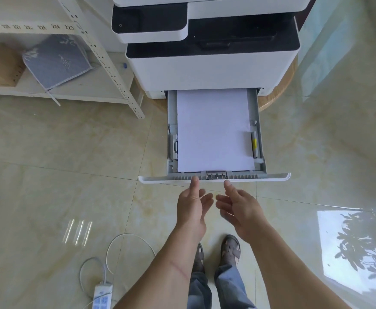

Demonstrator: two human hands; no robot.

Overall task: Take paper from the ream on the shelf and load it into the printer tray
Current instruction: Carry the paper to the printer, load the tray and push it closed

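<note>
Seemingly the paper [214, 130] already lies in the pulled-out tray [214, 177]; both hands, left hand [192, 206] and right hand [240, 208], hover empty and spread, so only closing remains.

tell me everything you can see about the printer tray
The printer tray is a grey plastic drawer with a white front panel, pulled fully out of the printer's base over the tiled floor. A white paper stack lies flat inside between side guides, one yellow-marked. The left hand and right hand reach its front edge, open.
</note>
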